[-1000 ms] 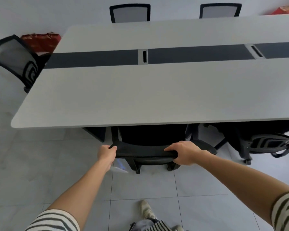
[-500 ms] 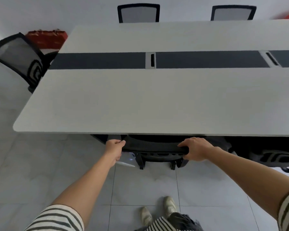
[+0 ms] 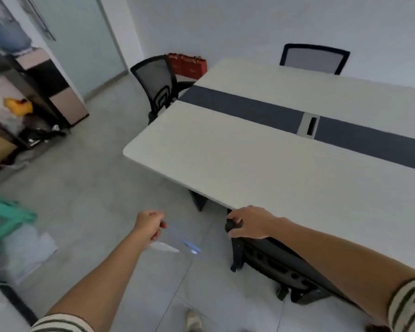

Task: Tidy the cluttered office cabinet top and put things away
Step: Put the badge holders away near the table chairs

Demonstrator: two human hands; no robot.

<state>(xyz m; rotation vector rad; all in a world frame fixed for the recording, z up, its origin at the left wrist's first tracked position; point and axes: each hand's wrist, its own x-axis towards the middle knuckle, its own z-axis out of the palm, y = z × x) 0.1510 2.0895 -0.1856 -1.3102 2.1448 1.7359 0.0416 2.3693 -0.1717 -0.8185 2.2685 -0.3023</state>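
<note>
The right hand [image 3: 248, 221] rested on the top corner of a black chair [image 3: 273, 257] that was pushed in under the near edge of the long white bench [image 3: 249, 164]. Its fingers [image 3: 235, 233] were curled down over the chair's back, gripping it, with the thumb lying along the side. The left hand [image 3: 147, 225] hung in the air over the grey tiled floor [image 3: 101, 188], well apart from the chair and to its left. Its fingers [image 3: 159, 226] were pressed together in a loose fist around something thin: a white, blade-shaped strip [image 3: 164, 247] stuck out below the hand, and a faint clear sheet with a small blue mark [image 3: 191, 246] showed just beside it. The picture was too blurred to tell what the thing was.

The bench carried a dark band [image 3: 249, 109] down its middle with a white cable slot [image 3: 309, 125] set into it. A second black mesh chair [image 3: 157, 85] stood at the bench's far left end, and a third chair [image 3: 314, 58] showed behind the far side against the wall. Red gift bags [image 3: 187, 64] sat on the floor in the corner beyond the mesh chair.

Along the left edge, a dark cabinet [image 3: 15, 104] held a jumble of things, among them something yellow [image 3: 18, 106] and black items lower down. A green frame [image 3: 3, 224] and a crumpled clear plastic sheet [image 3: 27, 250] lay nearer on the left. Striped sleeves [image 3: 410, 305] covered both upper arms, and a shoe [image 3: 193, 319] showed at the bottom.
</note>
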